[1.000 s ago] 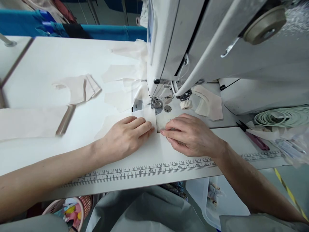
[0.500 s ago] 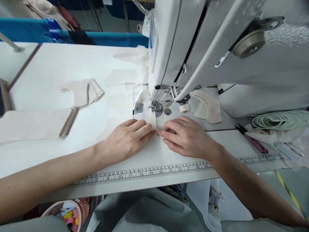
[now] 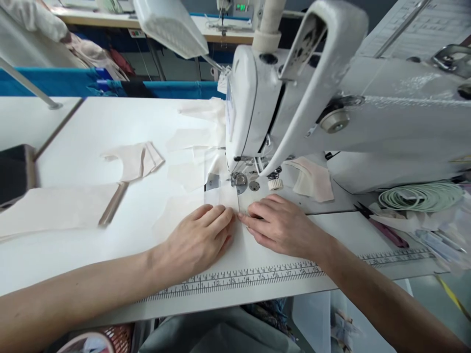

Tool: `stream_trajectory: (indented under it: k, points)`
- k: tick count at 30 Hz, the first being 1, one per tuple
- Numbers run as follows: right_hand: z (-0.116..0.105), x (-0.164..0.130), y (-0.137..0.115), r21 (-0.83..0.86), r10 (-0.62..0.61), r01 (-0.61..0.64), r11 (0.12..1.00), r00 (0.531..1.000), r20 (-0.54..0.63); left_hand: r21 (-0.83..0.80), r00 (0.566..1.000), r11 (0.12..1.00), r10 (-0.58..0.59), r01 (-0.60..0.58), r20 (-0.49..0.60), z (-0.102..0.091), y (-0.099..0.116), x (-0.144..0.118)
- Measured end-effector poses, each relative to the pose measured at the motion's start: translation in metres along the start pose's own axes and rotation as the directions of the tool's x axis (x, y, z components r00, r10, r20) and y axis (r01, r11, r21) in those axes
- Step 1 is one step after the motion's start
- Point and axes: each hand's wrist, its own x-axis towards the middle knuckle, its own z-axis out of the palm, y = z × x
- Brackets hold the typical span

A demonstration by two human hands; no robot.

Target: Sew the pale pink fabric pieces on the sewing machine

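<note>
Both hands lie flat, fingers extended: left hand point(image 3: 196, 240) and right hand point(image 3: 281, 225) pin the pale fabric piece point(image 3: 221, 196) before the presser foot point(image 3: 239, 179); fingertips risk the needle; uneven pressure could skew it.

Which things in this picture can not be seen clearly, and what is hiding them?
- Head view: the needle under the sewing machine is too small to make out among the metal parts.
- The white fabric piece is partly covered by the left hand and right hand; its edges blend into the white table.
- The ruler numbers are too small to read surely.
- The basket is cut off by the bottom edge.
</note>
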Motion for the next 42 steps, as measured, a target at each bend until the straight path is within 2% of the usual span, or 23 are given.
stream_trajectory:
  k: [6,10,15,19,22,27,33,42]
  points:
    - [-0.001,0.000,0.000,0.003,-0.002,0.002,1.000,1.000,0.010,-0.005,1.000,1.000,-0.004,0.003,-0.019,-0.003,0.000,0.001]
    - [-0.001,0.000,0.000,0.002,0.007,-0.007,1.000,1.000,0.010,0.052,0.999,0.998,-0.046,0.047,-0.019,-0.014,-0.014,0.001]
    - [0.000,-0.001,0.000,0.011,0.009,-0.009,1.000,1.000,-0.001,0.070,0.983,0.986,-0.158,0.152,0.096,-0.036,-0.045,-0.007]
    - [0.000,-0.001,0.000,0.008,0.007,-0.007,1.000,1.000,-0.002,-0.026,0.968,0.994,-0.096,0.105,0.230,-0.048,-0.056,-0.011]
    - [0.000,-0.001,0.000,0.008,0.003,-0.003,1.000,1.000,0.004,-0.057,0.949,0.995,-0.057,0.078,0.310,-0.048,-0.056,-0.012]
    - [0.000,-0.001,0.000,0.020,0.002,-0.002,1.000,1.000,0.012,-0.088,0.925,0.993,-0.039,0.078,0.379,-0.041,-0.057,-0.012]
    - [0.001,-0.001,0.000,0.016,0.011,-0.011,1.000,1.000,0.005,-0.073,0.928,0.997,-0.007,0.038,0.373,-0.038,-0.060,-0.010]
    - [0.000,-0.001,0.000,0.023,0.010,-0.010,1.000,1.000,0.011,0.044,0.935,0.999,0.010,-0.028,0.355,-0.033,-0.064,-0.009]
